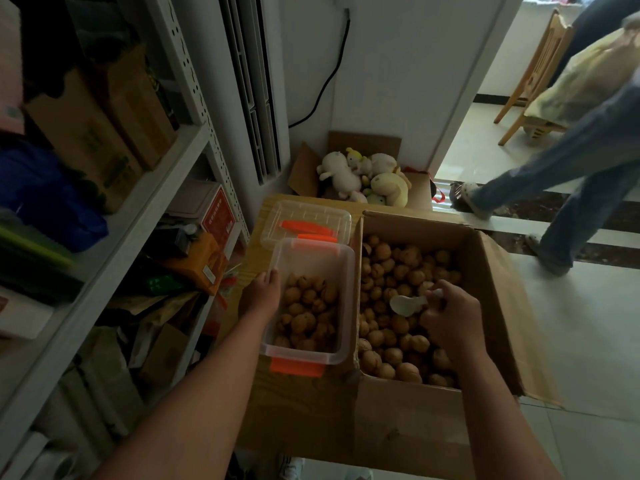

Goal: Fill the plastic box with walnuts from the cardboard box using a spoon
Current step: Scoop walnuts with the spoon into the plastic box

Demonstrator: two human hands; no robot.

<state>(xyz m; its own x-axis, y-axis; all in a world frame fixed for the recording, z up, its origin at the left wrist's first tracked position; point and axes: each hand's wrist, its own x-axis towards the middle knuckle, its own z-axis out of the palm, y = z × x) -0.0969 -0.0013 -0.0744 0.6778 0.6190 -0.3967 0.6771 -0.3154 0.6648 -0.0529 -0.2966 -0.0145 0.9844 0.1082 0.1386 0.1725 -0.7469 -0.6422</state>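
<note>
A clear plastic box (313, 252) with orange latches sits on a wooden surface and is partly filled with walnuts (308, 315). My left hand (259, 294) grips its left wall. To its right stands an open cardboard box (498, 306) holding many walnuts (391, 271). My right hand (450, 322) hovers over that box, closed around the handle of a white spoon (407, 303). The spoon's bowl points left and looks empty, just above the walnuts.
The clear lid (306, 221) with orange clips lies behind the plastic box. A cardboard box of plush toys (367, 174) stands further back. Metal shelving (145, 209) packed with boxes fills the left. A person's legs (554, 188) cross the doorway at right, near a wooden chair (533, 74).
</note>
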